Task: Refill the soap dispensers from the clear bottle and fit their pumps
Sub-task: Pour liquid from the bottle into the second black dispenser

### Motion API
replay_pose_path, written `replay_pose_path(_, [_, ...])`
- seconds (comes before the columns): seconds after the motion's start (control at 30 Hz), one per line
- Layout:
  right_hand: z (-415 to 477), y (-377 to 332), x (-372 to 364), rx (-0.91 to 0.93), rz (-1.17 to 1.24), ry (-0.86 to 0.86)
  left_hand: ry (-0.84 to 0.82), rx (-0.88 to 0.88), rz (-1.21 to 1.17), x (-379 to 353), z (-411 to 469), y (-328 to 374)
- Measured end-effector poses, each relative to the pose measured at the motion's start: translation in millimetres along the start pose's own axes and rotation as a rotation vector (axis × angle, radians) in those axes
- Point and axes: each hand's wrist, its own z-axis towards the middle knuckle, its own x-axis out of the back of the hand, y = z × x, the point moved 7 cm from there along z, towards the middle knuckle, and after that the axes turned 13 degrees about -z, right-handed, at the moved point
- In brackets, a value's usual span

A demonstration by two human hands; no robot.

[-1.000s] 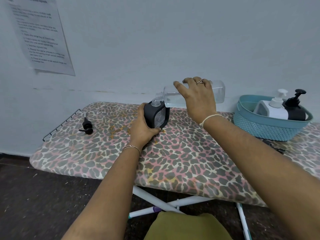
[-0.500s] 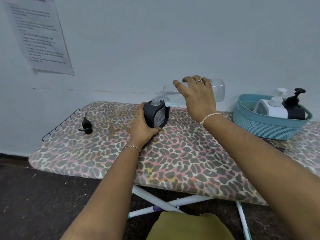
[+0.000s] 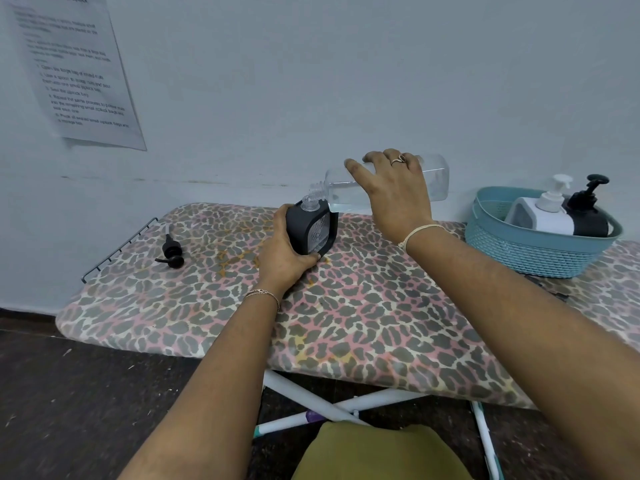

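A black soap dispenser [image 3: 308, 230] with a clear window and an open clear neck stands on the leopard-print ironing board [image 3: 363, 323]. My left hand [image 3: 282, 254] grips its left side and base. My right hand [image 3: 394, 192] holds the clear bottle [image 3: 436, 178] tipped almost level, its threaded mouth right above the dispenser's neck. Clear liquid lies along the bottle's lower side. A loose black pump [image 3: 171, 252] lies on the board to the far left.
A teal basket [image 3: 530, 251] at the right holds a white dispenser [image 3: 543, 213] and a black dispenser [image 3: 588, 213], both with pumps on. A metal rack [image 3: 117, 251] edges the board's left end. The wall stands close behind.
Both hands keep their grips. The bottle stays tipped over the dispenser's neck, with almost no movement between frames.
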Motion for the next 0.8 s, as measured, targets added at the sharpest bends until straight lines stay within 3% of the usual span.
replay_pose_path(0.8, [2.6,-0.3,0.8,0.019,-0.04,0.009,0.009,-0.018,-0.011,1.1,-1.5,2.6])
